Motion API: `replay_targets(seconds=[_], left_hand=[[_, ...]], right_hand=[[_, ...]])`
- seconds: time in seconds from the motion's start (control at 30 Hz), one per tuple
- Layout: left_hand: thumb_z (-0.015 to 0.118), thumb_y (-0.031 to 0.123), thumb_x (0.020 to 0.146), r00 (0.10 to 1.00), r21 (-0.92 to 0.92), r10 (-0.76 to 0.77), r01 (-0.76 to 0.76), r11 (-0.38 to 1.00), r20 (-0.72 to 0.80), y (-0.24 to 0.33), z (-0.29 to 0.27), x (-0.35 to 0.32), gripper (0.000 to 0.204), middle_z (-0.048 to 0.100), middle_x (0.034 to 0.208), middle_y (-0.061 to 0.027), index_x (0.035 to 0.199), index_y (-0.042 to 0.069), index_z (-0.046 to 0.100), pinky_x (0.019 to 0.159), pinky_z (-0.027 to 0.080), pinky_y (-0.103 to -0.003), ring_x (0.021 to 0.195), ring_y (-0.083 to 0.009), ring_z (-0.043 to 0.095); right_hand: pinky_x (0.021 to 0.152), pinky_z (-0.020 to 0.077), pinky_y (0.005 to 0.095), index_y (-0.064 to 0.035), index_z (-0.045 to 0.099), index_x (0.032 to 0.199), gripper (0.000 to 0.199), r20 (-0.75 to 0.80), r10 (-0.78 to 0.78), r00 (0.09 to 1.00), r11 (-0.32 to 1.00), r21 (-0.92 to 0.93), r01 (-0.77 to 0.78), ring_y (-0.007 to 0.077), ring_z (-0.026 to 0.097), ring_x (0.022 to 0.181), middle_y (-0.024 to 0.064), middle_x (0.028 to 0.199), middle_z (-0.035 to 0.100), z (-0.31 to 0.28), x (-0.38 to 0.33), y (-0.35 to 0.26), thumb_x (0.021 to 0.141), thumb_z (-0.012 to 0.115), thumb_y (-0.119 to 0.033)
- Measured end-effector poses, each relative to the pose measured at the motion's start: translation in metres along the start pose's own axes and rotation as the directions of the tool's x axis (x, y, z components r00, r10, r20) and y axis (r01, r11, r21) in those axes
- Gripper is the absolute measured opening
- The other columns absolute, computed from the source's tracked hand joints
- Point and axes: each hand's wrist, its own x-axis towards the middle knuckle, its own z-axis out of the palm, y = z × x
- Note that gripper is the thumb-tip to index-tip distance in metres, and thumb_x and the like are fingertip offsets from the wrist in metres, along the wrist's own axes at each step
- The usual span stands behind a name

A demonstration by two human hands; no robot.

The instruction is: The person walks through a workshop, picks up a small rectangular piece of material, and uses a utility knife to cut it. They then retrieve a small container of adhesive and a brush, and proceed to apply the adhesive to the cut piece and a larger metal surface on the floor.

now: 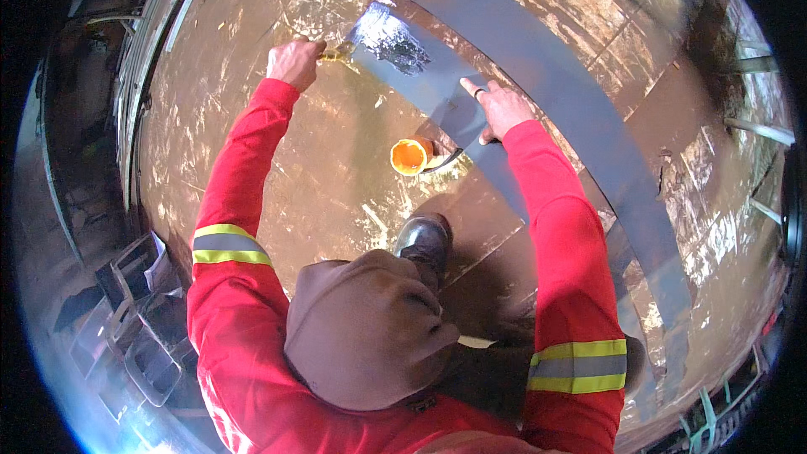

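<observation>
My left hand (pixel 294 61) is closed around the yellowish handle of what looks like a paintbrush (pixel 339 51). Its tip meets the edge of a grey flat strip (pixel 462 113), beside a wet-looking white patch (pixel 388 38) on that strip. My right hand (pixel 503 109) rests on the same strip, index finger stretched out and thumb apart, holding nothing. A second, longer grey strip (pixel 580 105) curves alongside on the right. Between my arms, close to the nearer strip, stands a small orange container (pixel 410 156) with whitish smears on its rim; its contents are hard to make out.
The brown floor (pixel 319 168) is streaked with pale paint marks. My dark boot (pixel 424 240) is below the container. Metal frames resembling chairs (pixel 143 328) stand at the lower left. Long rails (pixel 139 92) line the left side, and pale bars (pixel 761 132) jut in at the right.
</observation>
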Motion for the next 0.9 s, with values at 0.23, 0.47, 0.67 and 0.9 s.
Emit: replay_targets(seconds=[0.23, 0.47, 0.67, 0.9], left_hand=[[0.058, 0.026, 0.083, 0.974, -0.148, -0.225, 0.221, 0.964, -0.012, -0.005, -0.045, -0.003, 0.015, 0.067, 0.08, -0.0105, 0.092, 0.017, 0.067, 0.062, 0.051, -0.043, 0.076, -0.0315, 0.065], [0.06, 0.037, 0.081, 0.932, -0.36, -0.321, 0.361, 0.86, 0.168, 0.001, 0.01, 0.001, 0.026, 0.067, 0.085, -0.0142, 0.097, 0.017, 0.068, 0.072, 0.051, -0.043, 0.082, -0.0341, 0.064], [0.061, 0.036, 0.082, 0.902, -0.286, -0.402, 0.431, 0.856, 0.155, -0.026, -0.006, -0.015, 0.024, 0.067, 0.083, -0.0151, 0.094, 0.017, 0.068, 0.069, 0.051, -0.043, 0.08, -0.0329, 0.065], [0.057, 0.032, 0.082, 0.928, -0.368, -0.322, 0.371, 0.853, 0.189, 0.01, 0.004, 0.01, 0.024, 0.068, 0.088, -0.0147, 0.098, 0.018, 0.068, 0.073, 0.052, -0.045, 0.085, -0.0337, 0.065]], right_hand=[[0.087, 0.0503, 0.0374, -0.0158, 0.034, 0.14, 0.106, -0.042, -0.059, 0.997, 0.995, -0.084, 0.055, 0.0291, 0.054, 0.108, 0.0114, 0.121, 0.049, 0.005, 0.003, -0.005, 0.048, 0.088, -0.013], [0.091, 0.0476, 0.0377, 0.0019, 0.045, 0.126, 0.097, -0.126, -0.271, 0.954, 0.942, -0.238, 0.237, 0.0248, 0.045, 0.117, 0.0075, 0.138, 0.038, 0.008, 0.012, -0.008, 0.04, 0.088, -0.01], [0.095, 0.0452, 0.0383, 0.0027, 0.045, 0.127, 0.098, -0.082, -0.259, 0.962, 0.949, -0.204, 0.238, 0.0254, 0.045, 0.118, 0.0056, 0.143, 0.035, 0.004, 0.013, -0.005, 0.039, 0.087, -0.01], [0.095, 0.0446, 0.0371, 0.0019, 0.042, 0.131, 0.103, -0.101, -0.286, 0.953, 0.948, -0.176, 0.266, 0.0262, 0.044, 0.12, 0.005, 0.144, 0.033, 0.011, 0.014, 0.002, 0.039, 0.087, -0.011]])
